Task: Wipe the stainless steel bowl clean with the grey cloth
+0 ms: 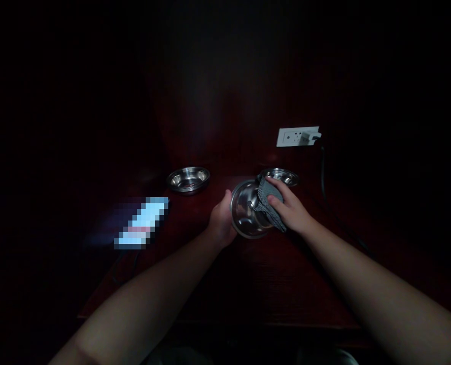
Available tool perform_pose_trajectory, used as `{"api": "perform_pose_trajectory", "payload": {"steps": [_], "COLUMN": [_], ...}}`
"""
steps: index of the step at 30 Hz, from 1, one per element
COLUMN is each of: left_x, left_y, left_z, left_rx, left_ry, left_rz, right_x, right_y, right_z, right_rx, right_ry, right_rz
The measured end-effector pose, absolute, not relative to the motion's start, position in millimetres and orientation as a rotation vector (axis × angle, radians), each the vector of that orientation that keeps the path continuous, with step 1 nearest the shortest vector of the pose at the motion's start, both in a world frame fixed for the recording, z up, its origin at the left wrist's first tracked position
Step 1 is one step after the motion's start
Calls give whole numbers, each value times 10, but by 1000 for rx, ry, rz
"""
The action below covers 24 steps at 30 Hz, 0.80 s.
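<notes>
Between my hands, a shiny metal bowl [244, 215] is tilted so that its inside faces me. My left hand [222, 222] grips the bowl's left rim, thumb at the edge and the other fingers hidden behind it. A grey patterned cloth [270, 202] is bunched in my right hand [291, 208], which presses it against the right side of the bowl. Behind the cloth, partly covered, another metal bowl [282, 176] rests on the table. To the left stand stacked-looking metal bowls [188, 180].
The dark red table [195, 289] ends at a front edge near me. A blurred-out lit screen [143, 223] lies at left with cables below it. On the back wall, a white socket [296, 137] holds a plug, and its black cord [323, 175] runs down at right.
</notes>
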<state>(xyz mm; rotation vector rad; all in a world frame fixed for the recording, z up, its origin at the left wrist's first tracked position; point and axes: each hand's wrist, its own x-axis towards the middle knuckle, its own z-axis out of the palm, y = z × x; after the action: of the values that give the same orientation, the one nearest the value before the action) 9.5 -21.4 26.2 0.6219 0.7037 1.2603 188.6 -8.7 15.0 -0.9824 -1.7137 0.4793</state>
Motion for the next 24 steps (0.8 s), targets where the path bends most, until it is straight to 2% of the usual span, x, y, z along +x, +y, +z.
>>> {"api": "perform_pose_trajectory", "payload": {"steps": [7, 24], "left_x": [117, 47], "left_y": [-198, -183], "left_z": [240, 236], "left_rx": [655, 897], "left_ry": [868, 840], "left_rz": [1423, 1291], "right_x": [1860, 1895], "right_y": [-151, -223], "right_z": [207, 303], "right_rx": [-897, -796], "right_ry": [-1820, -1918], "right_rz": [410, 353]}}
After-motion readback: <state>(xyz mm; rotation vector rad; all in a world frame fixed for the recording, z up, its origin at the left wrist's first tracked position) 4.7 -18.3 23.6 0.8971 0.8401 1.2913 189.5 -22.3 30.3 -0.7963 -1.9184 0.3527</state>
